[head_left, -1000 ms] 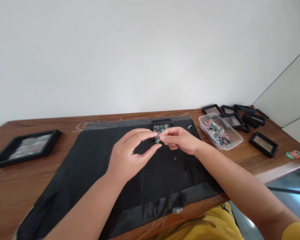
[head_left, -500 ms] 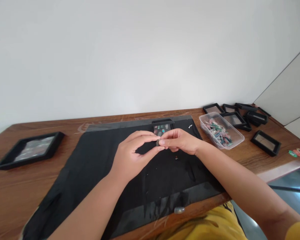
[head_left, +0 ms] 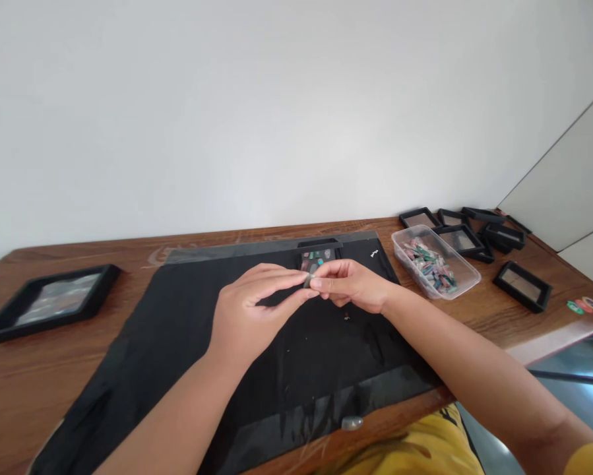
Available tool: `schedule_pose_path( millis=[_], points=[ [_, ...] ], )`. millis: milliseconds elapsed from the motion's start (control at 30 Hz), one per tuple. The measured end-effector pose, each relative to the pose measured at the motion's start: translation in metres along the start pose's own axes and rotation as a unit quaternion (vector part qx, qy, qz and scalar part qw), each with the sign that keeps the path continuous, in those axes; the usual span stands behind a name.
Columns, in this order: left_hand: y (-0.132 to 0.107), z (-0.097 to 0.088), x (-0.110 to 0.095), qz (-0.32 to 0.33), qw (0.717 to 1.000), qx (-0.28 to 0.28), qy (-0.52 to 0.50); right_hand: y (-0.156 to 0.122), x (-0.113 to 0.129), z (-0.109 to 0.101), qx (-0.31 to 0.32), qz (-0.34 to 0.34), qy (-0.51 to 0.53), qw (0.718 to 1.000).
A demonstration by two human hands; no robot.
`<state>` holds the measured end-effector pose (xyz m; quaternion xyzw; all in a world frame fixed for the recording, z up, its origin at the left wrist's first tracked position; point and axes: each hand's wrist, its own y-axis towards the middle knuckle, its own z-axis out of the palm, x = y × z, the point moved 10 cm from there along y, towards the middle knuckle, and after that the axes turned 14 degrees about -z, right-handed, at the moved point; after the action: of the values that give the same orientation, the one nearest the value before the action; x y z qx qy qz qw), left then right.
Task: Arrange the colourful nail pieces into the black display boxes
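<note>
- Over the middle of the flat black cloth mat (head_left: pixel 187 330), a small greyish piece (head_left: pixel 308 280) is pinched between the narrowed fingertips of the left hand (head_left: pixel 247 316) and the right hand (head_left: pixel 353 285).
- A small black square tray (head_left: pixel 318 254) is seen at the mat's far edge.

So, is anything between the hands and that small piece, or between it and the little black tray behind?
Nothing visible. The left hand and right hand both pinch the small piece over the black mat; the little black tray lies just behind, nothing between.
</note>
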<state>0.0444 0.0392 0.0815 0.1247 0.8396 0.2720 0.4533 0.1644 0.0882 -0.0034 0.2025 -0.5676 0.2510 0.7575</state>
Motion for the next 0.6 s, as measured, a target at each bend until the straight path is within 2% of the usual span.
schedule_pose_path(
  millis=[100, 400, 600],
  points=[
    [0.001, 0.0, 0.003, -0.017, 1.0, 0.007, -0.014, 0.0, 0.0, 0.0, -0.004, 0.004, -0.005, 1.0],
    [0.002, 0.013, 0.022, -0.094, 0.991, 0.073, -0.067, 0.0, 0.0, -0.005, -0.025, 0.008, -0.018, 0.999],
    [0.002, 0.019, 0.026, -0.138, 0.981, 0.104, -0.093, 0.002, 0.005, -0.009, -0.032, -0.049, -0.028, 0.998]
  ],
)
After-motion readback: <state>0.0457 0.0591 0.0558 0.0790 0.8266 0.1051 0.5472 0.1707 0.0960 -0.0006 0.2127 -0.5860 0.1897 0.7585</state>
